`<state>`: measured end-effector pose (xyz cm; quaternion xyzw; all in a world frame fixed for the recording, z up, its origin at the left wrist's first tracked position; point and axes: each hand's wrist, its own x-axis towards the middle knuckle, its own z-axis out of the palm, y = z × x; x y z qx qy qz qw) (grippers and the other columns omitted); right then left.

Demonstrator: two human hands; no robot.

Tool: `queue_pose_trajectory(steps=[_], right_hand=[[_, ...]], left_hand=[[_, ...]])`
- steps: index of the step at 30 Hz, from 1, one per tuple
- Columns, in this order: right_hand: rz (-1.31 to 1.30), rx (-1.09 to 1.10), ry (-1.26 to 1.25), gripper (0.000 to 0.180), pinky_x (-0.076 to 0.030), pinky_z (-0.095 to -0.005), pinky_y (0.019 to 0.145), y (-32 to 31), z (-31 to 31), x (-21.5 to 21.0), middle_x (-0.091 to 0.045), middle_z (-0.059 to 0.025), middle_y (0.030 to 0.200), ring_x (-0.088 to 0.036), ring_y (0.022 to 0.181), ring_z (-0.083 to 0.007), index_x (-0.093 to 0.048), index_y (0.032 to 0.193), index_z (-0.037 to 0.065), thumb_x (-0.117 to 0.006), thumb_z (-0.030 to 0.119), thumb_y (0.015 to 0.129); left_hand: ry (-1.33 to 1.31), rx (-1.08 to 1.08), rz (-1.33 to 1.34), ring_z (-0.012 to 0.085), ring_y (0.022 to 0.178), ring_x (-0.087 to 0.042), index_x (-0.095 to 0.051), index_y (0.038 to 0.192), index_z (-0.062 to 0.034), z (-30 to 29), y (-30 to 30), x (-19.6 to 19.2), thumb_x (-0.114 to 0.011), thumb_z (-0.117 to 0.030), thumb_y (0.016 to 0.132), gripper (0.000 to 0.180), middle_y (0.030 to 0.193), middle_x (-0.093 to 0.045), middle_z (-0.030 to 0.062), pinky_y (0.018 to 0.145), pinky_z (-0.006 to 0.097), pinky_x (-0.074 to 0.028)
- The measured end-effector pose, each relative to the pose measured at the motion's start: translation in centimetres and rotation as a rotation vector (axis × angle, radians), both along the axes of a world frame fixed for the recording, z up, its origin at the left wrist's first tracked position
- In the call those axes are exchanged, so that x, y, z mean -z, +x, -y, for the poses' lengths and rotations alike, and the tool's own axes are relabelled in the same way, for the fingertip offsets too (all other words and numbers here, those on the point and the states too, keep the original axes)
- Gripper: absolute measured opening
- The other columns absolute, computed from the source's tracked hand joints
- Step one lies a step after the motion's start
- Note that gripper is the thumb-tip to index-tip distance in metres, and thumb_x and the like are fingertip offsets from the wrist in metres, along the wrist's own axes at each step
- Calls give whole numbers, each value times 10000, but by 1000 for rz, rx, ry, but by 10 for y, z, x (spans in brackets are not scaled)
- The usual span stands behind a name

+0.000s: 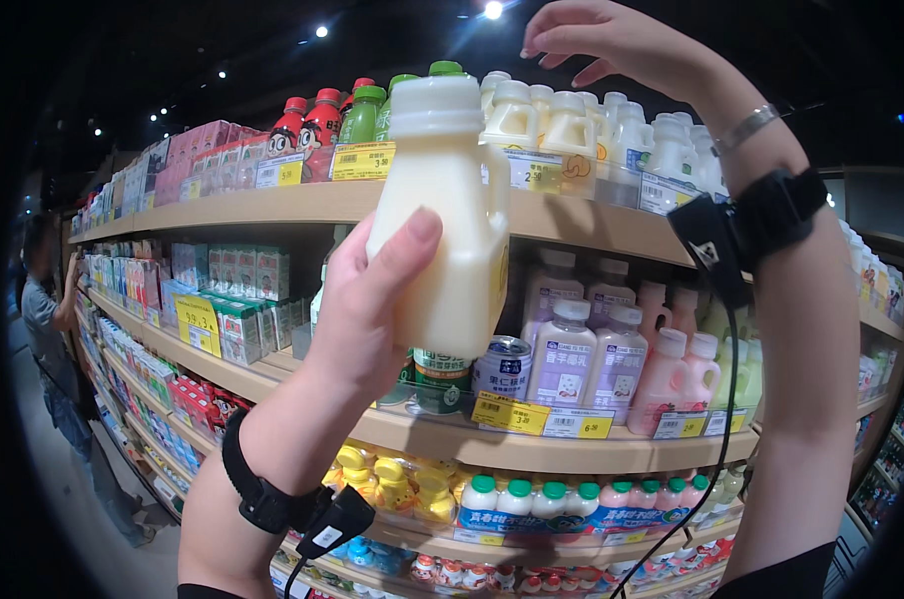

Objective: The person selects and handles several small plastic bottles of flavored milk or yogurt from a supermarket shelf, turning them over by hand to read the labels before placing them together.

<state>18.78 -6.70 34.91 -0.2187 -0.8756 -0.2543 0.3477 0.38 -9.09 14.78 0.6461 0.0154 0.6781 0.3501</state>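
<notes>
My left hand (364,285) grips a cream-coloured plastic bottle (450,215) with a white cap and a loop handle on its right side. The bottle stands upright, close in front of the shelves, its thumb side toward me. Raised at the top, my right hand (622,42) has its fingers loosely bent and apart, with nothing in them. Below that hand, the top shelf carries a row of similar white-capped handled bottles (513,112). Green-capped bottles (363,115) and red bottles (319,128) stand to their left.
Under the top shelf (562,215), a middle shelf (612,454) holds purple-labelled bottles (564,349), pink bottles (662,379) and a can (502,371). Lower rows carry small green-capped bottles (517,496). Another person (48,309) stands at the far left. A black cable (728,399) hangs from my right forearm.
</notes>
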Motion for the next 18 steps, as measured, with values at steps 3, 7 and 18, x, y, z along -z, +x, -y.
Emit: queue_pose_trajectory(steps=[3, 7, 18], right_hand=[[206, -137, -449, 529, -451, -322, 781, -8, 54, 23, -483, -145, 1089, -482, 996, -216, -440, 1150, 59, -630, 341, 745], [238, -153, -449, 546, -437, -280, 773, -7, 67, 29, -505, -123, 1021, -483, 964, -181, -470, 1121, 31, -677, 336, 718], [-370, 240, 259, 370, -461, -310, 723, 45, 14, -14, -573, -134, 876, -560, 815, -216, -526, 970, 25, -677, 202, 682]], left_hand=[[19, 115, -80, 171, 890, -562, -391, 1175, -1, -9, 10, -21, -472, -461, 822, 585, 1017, -533, 119, 761, 297, -465], [42, 257, -131, 191, 932, -556, -369, 1197, -20, -18, 29, -45, -394, -486, 850, 581, 1033, -525, 121, 776, 323, -471], [862, -1632, -514, 295, 1188, -325, -499, 1151, -187, -92, 55, -47, -448, -396, 810, 403, 1264, -411, 24, 938, 576, -203]])
